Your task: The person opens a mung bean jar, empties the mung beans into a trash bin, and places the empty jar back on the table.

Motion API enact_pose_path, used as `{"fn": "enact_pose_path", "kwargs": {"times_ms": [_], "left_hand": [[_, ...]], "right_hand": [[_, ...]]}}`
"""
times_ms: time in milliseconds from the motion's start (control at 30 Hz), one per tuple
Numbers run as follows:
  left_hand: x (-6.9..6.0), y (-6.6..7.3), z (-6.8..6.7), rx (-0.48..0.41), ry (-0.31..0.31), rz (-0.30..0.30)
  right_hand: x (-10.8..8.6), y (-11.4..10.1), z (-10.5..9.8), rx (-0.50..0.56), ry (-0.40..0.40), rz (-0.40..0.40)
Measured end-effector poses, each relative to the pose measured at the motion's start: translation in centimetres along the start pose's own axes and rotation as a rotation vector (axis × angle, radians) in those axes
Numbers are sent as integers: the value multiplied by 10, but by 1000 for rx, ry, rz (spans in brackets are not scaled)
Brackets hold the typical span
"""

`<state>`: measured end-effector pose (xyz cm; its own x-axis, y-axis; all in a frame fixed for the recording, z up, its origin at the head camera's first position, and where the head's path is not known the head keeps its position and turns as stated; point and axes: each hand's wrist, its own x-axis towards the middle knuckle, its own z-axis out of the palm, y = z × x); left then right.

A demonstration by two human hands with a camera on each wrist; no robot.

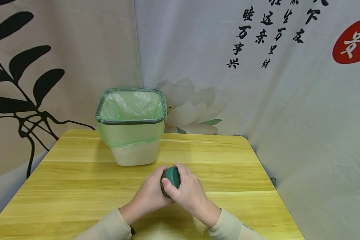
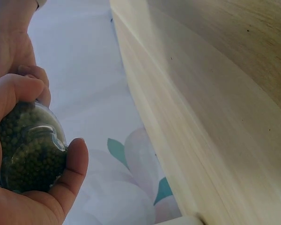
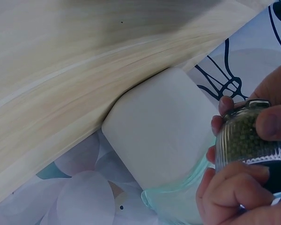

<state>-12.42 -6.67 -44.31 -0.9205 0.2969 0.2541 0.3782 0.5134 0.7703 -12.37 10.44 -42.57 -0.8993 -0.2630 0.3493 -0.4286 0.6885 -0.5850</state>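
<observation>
Held between both hands above the table is a small clear jar with a green lid. My left hand grips the jar's body from the left. On the lid's side, my right hand has its fingers and thumb curled about the lid. Small round green beans, like mung beans, fill the jar in the left wrist view. The right wrist view has the ribbed jar with the dark lid partly covered by the right fingers.
A pale bin lined with a green plastic bag stands on the wooden table, beyond the hands and to the left. Printed cloth curtains hang behind the table and along its right side.
</observation>
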Motion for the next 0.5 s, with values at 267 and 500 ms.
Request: {"fn": "enact_pose_path", "kwargs": {"times_ms": [267,500], "left_hand": [[1,-3,3,20,6,-15],[1,-8,9,118,76,69]], "right_hand": [[0,3,1,-1,-30,18],[-2,6,-1,28,-76,71]]}}
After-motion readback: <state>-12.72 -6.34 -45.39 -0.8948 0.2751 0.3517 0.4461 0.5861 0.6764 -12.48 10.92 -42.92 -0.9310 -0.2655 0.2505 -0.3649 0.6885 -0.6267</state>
